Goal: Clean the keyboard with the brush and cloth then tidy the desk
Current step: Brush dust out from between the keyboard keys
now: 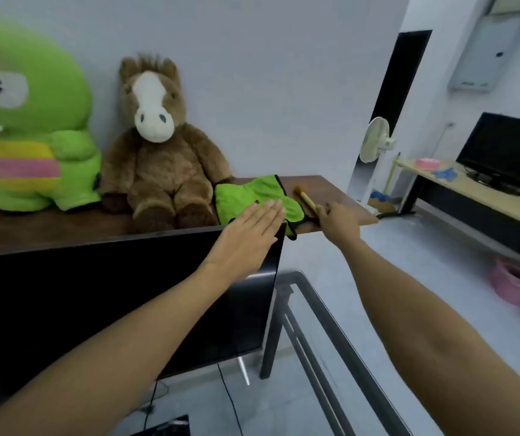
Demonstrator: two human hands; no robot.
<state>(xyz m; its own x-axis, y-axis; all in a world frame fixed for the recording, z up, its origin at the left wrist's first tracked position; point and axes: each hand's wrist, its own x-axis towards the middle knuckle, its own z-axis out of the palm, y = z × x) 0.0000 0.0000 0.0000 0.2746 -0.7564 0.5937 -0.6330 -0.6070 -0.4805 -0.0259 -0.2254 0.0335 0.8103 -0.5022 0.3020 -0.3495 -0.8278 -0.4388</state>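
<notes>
Two hands reach forward over the top edge of a dark monitor [126, 297] toward the brown surface [47, 225] behind it. Left hand [249, 234]: fingers [271, 212] straight and held together, palm down, tips over the near edge of the green cloth [252, 196]; whether they press on it or hover just above cannot be told. Right hand [337, 221]: fingers curled, gripping the near end of the brush [307, 199]; the pale wooden handle runs away from the hand and the bristle head points toward the wall. The cloth lies crumpled on the surface, its dark-trimmed near corner hanging over the edge beside the monitor's top right corner. The brush lies just right of the cloth, close to touching it. Left of the cloth sits a brown plush horse [158, 146], its feet near the cloth's left edge, and further left a green plush figure [29, 121] with pink and yellow stripes. A white fan [375, 143] stands on the floor beyond the surface's right end; a second monitor [510, 152] sits on a pale desk at far right. No brand, label or writing is readable.
</notes>
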